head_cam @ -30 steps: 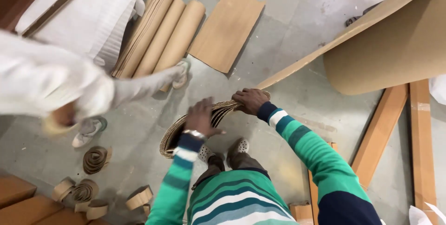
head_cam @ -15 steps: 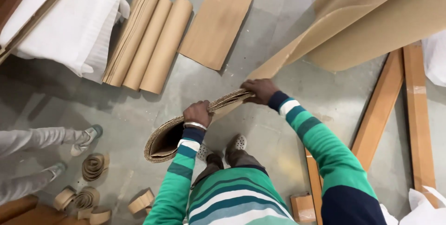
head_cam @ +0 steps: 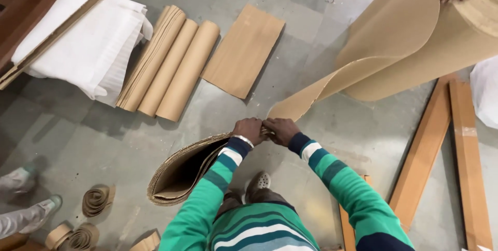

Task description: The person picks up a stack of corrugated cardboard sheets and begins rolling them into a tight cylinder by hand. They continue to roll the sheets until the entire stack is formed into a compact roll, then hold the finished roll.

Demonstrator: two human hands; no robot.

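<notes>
Above the person's grey shoe, the left hand and right hand are pinching the corrugated cardboard sheet where it is folding into a stack; fingers curled shut. Keeping the layers' edges aligned would likely help.

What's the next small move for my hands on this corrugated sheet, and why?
Probably pull one more fold's length of the brown corrugated sheet toward the folded stack. Left hand and right hand pinch the sheet together at the stack's edge, and it runs on uncut to the big roll.
</notes>
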